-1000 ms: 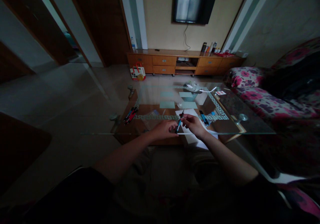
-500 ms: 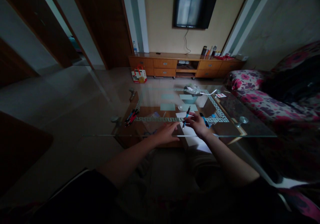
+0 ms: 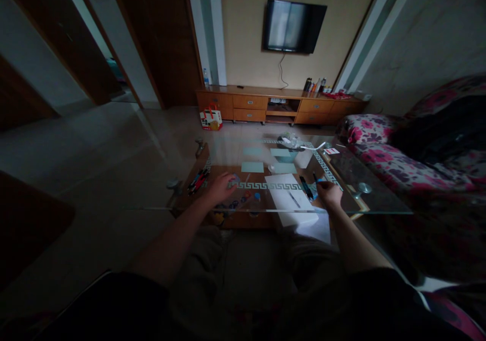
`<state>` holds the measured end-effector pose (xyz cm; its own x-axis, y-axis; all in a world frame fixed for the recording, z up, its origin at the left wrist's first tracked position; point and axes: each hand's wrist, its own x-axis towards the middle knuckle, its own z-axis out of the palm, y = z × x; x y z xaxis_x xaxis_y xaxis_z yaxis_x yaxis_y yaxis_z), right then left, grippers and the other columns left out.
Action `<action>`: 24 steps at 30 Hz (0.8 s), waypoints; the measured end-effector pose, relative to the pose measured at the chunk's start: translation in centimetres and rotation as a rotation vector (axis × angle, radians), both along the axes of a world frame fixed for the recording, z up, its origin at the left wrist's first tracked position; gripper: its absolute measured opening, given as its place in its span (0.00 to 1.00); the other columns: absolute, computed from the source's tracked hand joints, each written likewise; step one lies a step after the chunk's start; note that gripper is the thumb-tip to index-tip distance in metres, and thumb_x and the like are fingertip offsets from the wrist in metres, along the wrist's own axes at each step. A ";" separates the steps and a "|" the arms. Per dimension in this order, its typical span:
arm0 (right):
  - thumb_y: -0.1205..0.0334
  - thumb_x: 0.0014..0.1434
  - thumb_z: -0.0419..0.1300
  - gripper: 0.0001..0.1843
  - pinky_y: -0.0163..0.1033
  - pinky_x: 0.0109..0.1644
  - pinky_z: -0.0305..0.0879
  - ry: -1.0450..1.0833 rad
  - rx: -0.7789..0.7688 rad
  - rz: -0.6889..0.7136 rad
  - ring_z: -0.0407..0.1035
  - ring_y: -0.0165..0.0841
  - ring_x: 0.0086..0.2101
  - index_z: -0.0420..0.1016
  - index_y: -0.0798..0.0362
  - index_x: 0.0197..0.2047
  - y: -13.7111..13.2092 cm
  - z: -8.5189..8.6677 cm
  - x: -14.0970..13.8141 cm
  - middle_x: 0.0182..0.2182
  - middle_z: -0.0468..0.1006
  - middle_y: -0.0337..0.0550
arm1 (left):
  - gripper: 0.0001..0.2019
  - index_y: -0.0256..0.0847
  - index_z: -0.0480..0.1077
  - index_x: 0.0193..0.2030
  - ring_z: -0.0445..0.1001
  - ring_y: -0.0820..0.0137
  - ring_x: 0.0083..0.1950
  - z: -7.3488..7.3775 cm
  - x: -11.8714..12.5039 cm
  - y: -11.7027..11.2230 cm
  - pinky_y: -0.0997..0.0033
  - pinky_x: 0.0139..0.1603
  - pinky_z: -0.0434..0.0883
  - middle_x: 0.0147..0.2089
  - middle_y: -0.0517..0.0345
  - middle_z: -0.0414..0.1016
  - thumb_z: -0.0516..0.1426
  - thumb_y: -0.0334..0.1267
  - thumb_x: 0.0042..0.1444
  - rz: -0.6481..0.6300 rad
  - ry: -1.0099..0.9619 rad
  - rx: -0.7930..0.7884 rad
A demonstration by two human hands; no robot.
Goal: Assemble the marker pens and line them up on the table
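Note:
My right hand (image 3: pixel 329 194) is closed at the right side of the glass table (image 3: pixel 178 179), pinching a dark pen (image 3: pixel 315 177) whose end sticks out past the fingers. Just left of it lie several dark and blue pens (image 3: pixel 307 188) in a small bunch. White paper (image 3: pixel 283 204) spreads beside them, with a slim grey pen-like shape (image 3: pixel 293 199) on it. My left hand (image 3: pixel 220 188) is low over the glass, fingers loosely extended, close to a small bluish, clear wrapper (image 3: pixel 236 178). Nothing shows in its grasp. Red and black pens (image 3: pixel 198 181) lie to its left.
A blue-capped bottle (image 3: pixel 257 197) shows near the front glass edge. A dark bowl (image 3: pixel 290 142) with clear plastic stands at the table's far side, near a red-and-white card (image 3: pixel 331 151). A flowered sofa (image 3: pixel 391 168) flanks the right. Beyond are a shopping bag (image 3: pixel 211 118) and low cabinet (image 3: pixel 248 100).
My right hand has gone right from above the paper to beside the bunched pens. My left hand has moved left, away from the paper. The view has tipped slightly upward.

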<state>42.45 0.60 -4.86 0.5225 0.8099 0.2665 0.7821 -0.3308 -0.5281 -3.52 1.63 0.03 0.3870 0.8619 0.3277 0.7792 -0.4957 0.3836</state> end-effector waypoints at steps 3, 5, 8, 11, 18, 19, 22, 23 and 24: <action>0.60 0.53 0.59 0.17 0.43 0.46 0.70 -0.048 -0.088 0.026 0.78 0.46 0.39 0.84 0.55 0.42 0.2 -0.3 -0.2 0.36 0.84 0.52 | 0.12 0.40 0.74 0.46 0.75 0.64 0.46 -0.9 -1.6 1.1 0.66 0.49 0.71 0.45 0.52 0.75 0.56 0.42 0.58 0.048 -0.001 0.005; 0.61 0.53 0.58 0.17 0.42 0.46 0.70 -0.081 -0.118 0.058 0.78 0.46 0.39 0.84 0.54 0.42 0.3 -0.2 -0.5 0.36 0.84 0.52 | 0.12 0.40 0.75 0.44 0.75 0.64 0.46 -1.6 -2.5 1.8 0.66 0.50 0.71 0.45 0.52 0.75 0.57 0.42 0.57 0.122 -0.002 -0.013; 0.61 0.53 0.58 0.16 0.41 0.45 0.70 -0.119 -0.125 0.090 0.78 0.44 0.38 0.85 0.54 0.41 0.6 -0.3 -0.9 0.35 0.84 0.51 | 0.12 0.40 0.75 0.44 0.75 0.64 0.45 -2.4 -3.5 2.5 0.66 0.50 0.71 0.45 0.52 0.76 0.58 0.42 0.56 0.203 0.014 -0.048; 0.61 0.53 0.58 0.16 0.41 0.43 0.70 -0.137 -0.114 0.104 0.78 0.43 0.35 0.85 0.53 0.39 0.9 -0.6 -1.1 0.33 0.84 0.51 | 0.10 0.40 0.75 0.42 0.75 0.64 0.46 -2.8 -3.9 2.8 0.66 0.52 0.70 0.44 0.51 0.77 0.58 0.40 0.56 0.256 0.033 -0.071; 0.60 0.52 0.58 0.15 0.41 0.42 0.69 -0.130 -0.047 0.145 0.77 0.42 0.33 0.85 0.53 0.38 1.6 -1.7 -0.9 0.31 0.83 0.50 | 0.11 0.40 0.75 0.43 0.75 0.64 0.46 -3.2 -3.9 3.2 0.67 0.51 0.69 0.44 0.51 0.77 0.57 0.40 0.57 0.293 0.069 -0.051; 0.60 0.52 0.58 0.15 0.41 0.43 0.69 -0.127 -0.041 0.149 0.77 0.42 0.33 0.85 0.53 0.38 1.7 -1.8 -0.9 0.32 0.83 0.50 | 0.11 0.40 0.75 0.43 0.75 0.64 0.46 -3.3 -3.9 3.3 0.67 0.51 0.69 0.44 0.51 0.77 0.57 0.40 0.57 0.297 0.069 -0.049; 0.60 0.53 0.58 0.16 0.41 0.43 0.68 -0.133 -0.039 0.159 0.77 0.42 0.35 0.85 0.53 0.39 1.9 -2.2 -0.7 0.33 0.83 0.51 | 0.11 0.39 0.74 0.44 0.75 0.64 0.47 -3.5 -4.2 3.5 0.68 0.51 0.69 0.45 0.51 0.77 0.57 0.41 0.58 0.324 0.052 -0.050; 0.60 0.53 0.57 0.16 0.42 0.43 0.68 -0.134 -0.042 0.164 0.77 0.43 0.35 0.84 0.53 0.40 1.9 -2.3 -0.6 0.33 0.83 0.51 | 0.11 0.39 0.74 0.44 0.75 0.64 0.47 -3.5 -4.4 3.6 0.68 0.51 0.69 0.45 0.51 0.77 0.56 0.40 0.58 0.335 0.043 -0.049; 0.60 0.54 0.57 0.16 0.42 0.43 0.68 -0.132 -0.043 0.168 0.76 0.43 0.36 0.84 0.53 0.40 2.0 -2.3 -0.6 0.33 0.83 0.51 | 0.11 0.39 0.74 0.44 0.75 0.64 0.46 -3.5 -4.7 3.6 0.68 0.51 0.69 0.44 0.51 0.78 0.56 0.40 0.58 0.347 0.035 -0.048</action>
